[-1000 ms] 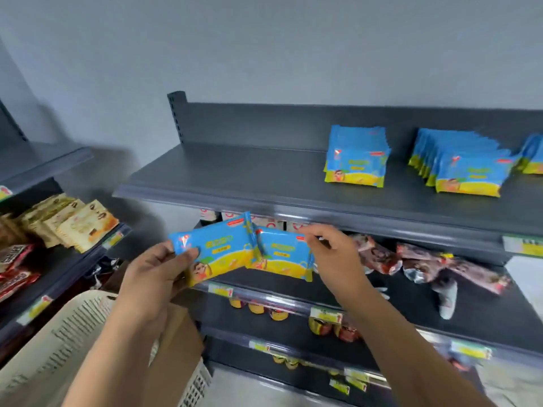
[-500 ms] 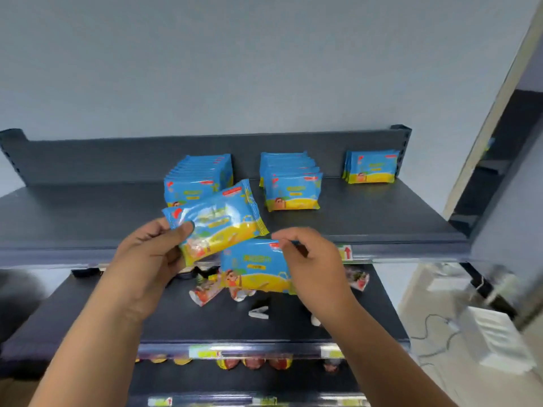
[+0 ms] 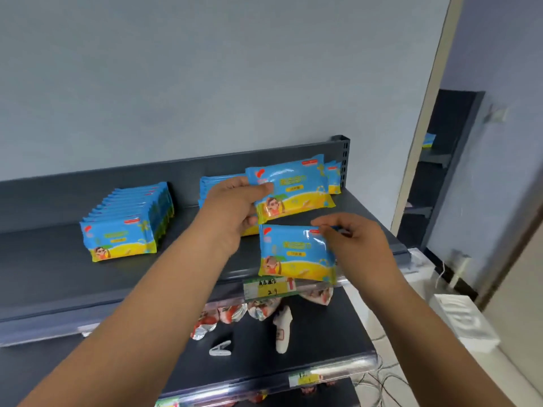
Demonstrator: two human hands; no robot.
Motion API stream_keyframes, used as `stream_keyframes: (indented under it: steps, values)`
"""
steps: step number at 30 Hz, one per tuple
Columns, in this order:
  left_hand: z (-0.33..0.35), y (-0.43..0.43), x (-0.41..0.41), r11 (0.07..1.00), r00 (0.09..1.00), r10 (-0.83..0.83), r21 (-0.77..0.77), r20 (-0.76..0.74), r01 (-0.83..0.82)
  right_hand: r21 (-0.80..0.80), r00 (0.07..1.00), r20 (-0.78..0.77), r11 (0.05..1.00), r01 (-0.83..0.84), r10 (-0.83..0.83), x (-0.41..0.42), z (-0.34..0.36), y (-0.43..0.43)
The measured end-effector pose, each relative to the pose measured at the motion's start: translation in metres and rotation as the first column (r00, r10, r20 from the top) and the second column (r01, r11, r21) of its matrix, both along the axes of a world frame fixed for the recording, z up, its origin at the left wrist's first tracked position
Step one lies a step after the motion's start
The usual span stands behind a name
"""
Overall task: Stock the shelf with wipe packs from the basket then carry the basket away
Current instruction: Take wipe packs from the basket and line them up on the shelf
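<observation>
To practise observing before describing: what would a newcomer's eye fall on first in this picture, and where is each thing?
The left hand grips a bright blue-and-yellow wipe pack over the right end of the grey shelf, and just below it the right hand pinches a second pack near its top right corner. Further left on the shelf stands a tidy row of matching packs.

The left hand covers most of the middle stack, centre frame, so its count cannot be told. The upper pack it grips hides all but the right edge of the corner pack. The lower pack, pinched by the right hand, overlaps the top of the price label, whose print is blurred. Both forearms run off the bottom edge.
</observation>
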State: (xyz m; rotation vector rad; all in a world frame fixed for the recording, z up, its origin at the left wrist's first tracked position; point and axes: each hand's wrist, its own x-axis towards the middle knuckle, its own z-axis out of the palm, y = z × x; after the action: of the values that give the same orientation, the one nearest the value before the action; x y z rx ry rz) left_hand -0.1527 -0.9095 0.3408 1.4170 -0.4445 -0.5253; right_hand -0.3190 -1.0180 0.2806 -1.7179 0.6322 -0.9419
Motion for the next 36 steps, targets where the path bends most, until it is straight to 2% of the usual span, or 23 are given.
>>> stream_keyframes:
  steps: [4,11,16,20,24,29,36]
  values:
    - [0.006,-0.067,0.004,0.997,0.998,-0.047,0.069,0.035,0.045,-0.031,0.997,-0.036,0.997,0.066,-0.067,0.001,0.008,-0.029]
    - [-0.011,-0.15,0.026,0.993,0.993,-0.107,0.055,0.043,0.105,-0.145,0.975,-0.077,0.97,0.198,-0.21,0.007,0.022,-0.084]
    - [-0.045,-0.185,0.054,0.986,0.94,-0.012,0.162,0.34,-0.046,-0.208,0.947,-0.098,0.937,0.28,-0.305,0.004,0.025,-0.115]
    - [-0.066,-0.197,0.059,0.951,0.893,0.089,0.228,0.442,-0.208,-0.213,0.946,-0.132,0.941,0.263,-0.294,0.005,0.025,-0.137]
    - [-0.077,-0.211,0.062,0.861,0.836,0.058,0.397,0.545,-0.318,-0.243,0.949,-0.142,0.94,0.241,-0.281,0.009,0.031,-0.161]
    - [-0.082,-0.228,0.068,0.857,0.857,0.068,0.41,0.51,-0.312,-0.306,0.962,-0.162,0.938,0.164,-0.221,0.019,0.036,-0.189]
    - [-0.093,-0.231,0.072,0.86,0.915,0.127,0.416,0.383,-0.294,-0.2,0.996,-0.081,0.98,0.006,-0.022,0.05,0.027,-0.216]
